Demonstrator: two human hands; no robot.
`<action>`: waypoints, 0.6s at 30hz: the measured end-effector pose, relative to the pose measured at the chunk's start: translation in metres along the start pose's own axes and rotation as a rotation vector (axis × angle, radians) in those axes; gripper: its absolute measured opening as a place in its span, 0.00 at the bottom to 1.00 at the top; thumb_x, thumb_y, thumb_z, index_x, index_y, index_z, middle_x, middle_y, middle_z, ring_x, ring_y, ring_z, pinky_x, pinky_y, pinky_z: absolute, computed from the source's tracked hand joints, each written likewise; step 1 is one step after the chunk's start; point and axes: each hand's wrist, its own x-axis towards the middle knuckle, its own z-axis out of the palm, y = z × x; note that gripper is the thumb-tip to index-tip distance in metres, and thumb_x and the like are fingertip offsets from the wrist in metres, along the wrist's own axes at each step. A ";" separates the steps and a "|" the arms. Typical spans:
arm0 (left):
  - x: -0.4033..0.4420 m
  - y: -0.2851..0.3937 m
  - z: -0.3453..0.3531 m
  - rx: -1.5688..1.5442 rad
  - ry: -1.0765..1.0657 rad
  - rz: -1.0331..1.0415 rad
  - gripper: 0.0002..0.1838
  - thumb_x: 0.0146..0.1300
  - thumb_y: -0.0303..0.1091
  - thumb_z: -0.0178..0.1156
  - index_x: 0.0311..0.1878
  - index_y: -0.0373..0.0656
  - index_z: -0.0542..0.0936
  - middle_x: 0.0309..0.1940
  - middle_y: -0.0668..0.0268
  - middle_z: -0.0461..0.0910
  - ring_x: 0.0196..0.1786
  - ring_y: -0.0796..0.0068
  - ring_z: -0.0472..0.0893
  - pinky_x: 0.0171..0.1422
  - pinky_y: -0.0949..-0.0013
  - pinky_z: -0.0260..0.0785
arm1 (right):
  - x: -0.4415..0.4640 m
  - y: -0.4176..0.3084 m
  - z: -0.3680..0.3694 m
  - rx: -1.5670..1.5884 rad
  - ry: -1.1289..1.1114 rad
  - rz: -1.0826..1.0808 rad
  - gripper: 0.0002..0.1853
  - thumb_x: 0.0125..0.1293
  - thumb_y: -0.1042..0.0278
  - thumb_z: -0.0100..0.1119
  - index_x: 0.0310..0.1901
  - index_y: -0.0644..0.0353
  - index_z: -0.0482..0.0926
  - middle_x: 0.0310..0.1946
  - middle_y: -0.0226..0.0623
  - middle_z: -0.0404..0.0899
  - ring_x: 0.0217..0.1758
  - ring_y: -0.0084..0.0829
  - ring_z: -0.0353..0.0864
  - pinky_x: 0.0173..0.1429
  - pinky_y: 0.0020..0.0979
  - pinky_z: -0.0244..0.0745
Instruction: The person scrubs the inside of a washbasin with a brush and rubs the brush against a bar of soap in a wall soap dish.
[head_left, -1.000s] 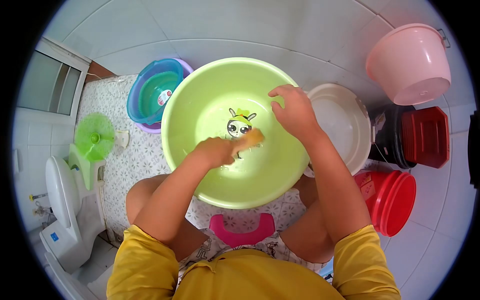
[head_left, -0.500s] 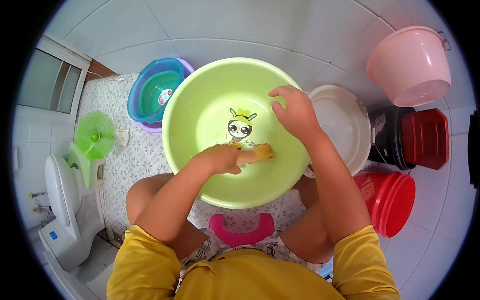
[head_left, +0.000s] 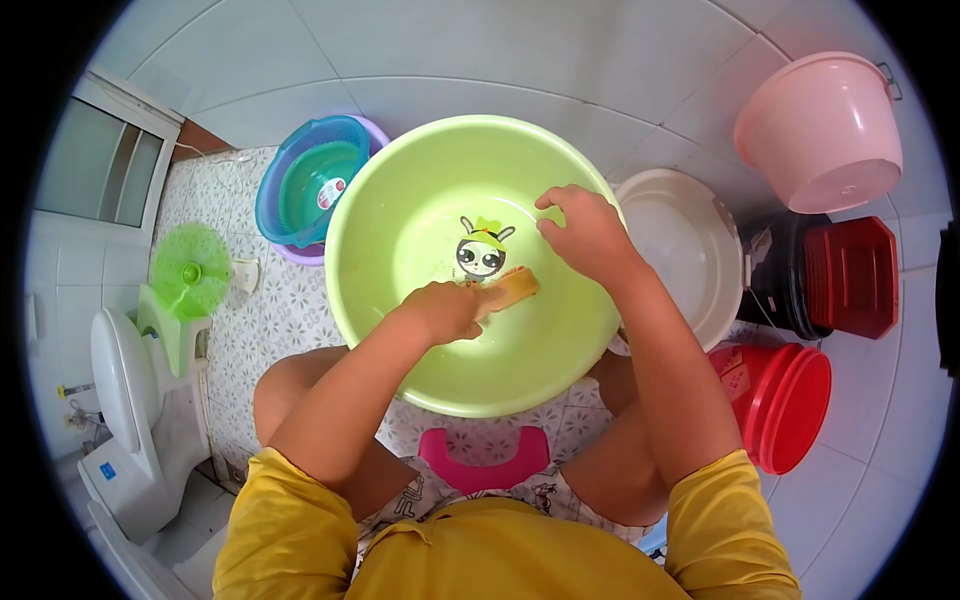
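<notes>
A large lime-green basin [head_left: 470,385] stands in front of me, with a cartoon rabbit print [head_left: 483,250] on its floor. My left hand [head_left: 443,308] is closed around a tan, block-shaped scrub brush [head_left: 513,288] low inside the basin, just below the print. The brush tilts up to the right, and its underside is mostly hidden. Over the basin's right inner side hovers my right hand [head_left: 588,232], holding nothing, its thumb and forefinger apart and slightly curled.
Blue and purple basins [head_left: 268,190] sit at the left. To the right are a whitish basin [head_left: 690,260], a black bucket [head_left: 785,270], red containers [head_left: 850,280], a red bucket [head_left: 795,410] and a hanging pink bucket [head_left: 820,130]. A toilet [head_left: 120,380] stands far left.
My left hand has shifted the scrub brush slightly up and left, and the brush is now more tilted. My right hand has dropped a little.
</notes>
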 end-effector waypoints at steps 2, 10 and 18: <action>0.002 -0.002 0.001 0.005 0.013 -0.003 0.35 0.55 0.38 0.58 0.68 0.64 0.60 0.37 0.55 0.80 0.39 0.55 0.80 0.46 0.57 0.72 | 0.000 0.000 0.000 -0.015 0.052 -0.026 0.12 0.53 0.71 0.56 0.41 0.62 0.79 0.40 0.47 0.78 0.46 0.45 0.76 0.52 0.40 0.71; 0.007 -0.016 -0.009 -0.010 0.238 -0.233 0.36 0.56 0.38 0.55 0.69 0.64 0.57 0.37 0.53 0.80 0.39 0.53 0.80 0.45 0.56 0.72 | 0.001 -0.001 -0.005 -0.008 0.116 -0.020 0.12 0.53 0.72 0.56 0.41 0.62 0.79 0.40 0.47 0.78 0.46 0.45 0.76 0.51 0.41 0.71; 0.019 0.001 0.005 -0.010 0.140 -0.111 0.35 0.57 0.44 0.57 0.69 0.65 0.57 0.38 0.53 0.80 0.41 0.54 0.80 0.46 0.56 0.72 | -0.001 0.000 -0.005 0.003 0.096 -0.017 0.12 0.54 0.71 0.56 0.41 0.62 0.79 0.41 0.47 0.78 0.47 0.45 0.76 0.52 0.41 0.71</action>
